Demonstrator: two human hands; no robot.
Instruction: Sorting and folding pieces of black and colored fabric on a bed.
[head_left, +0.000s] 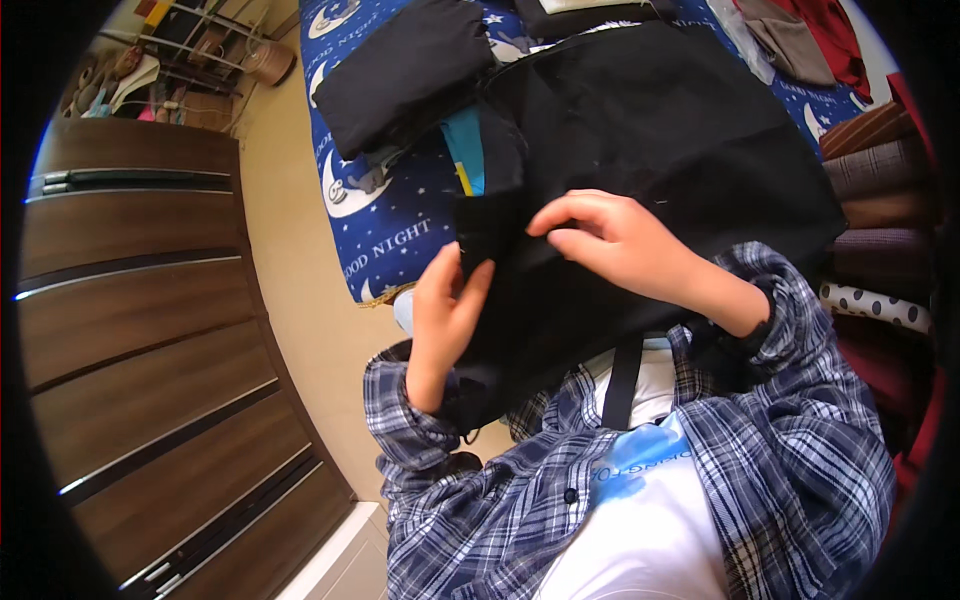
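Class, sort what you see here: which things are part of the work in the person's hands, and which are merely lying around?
In hand:
- black garment
- left hand, gripping its edge
- right hand, pinching the cloth

Lying about:
- folded black cloth on the blue moon-print bedsheet
- stacked fabrics
- wooden drawers
- rack of items

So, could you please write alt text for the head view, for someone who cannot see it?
A person's left hand and right hand grip a black garment held over a bed with a blue moon-print sheet. A folded black cloth lies on the sheet; a dark wooden wardrobe stands to the left.
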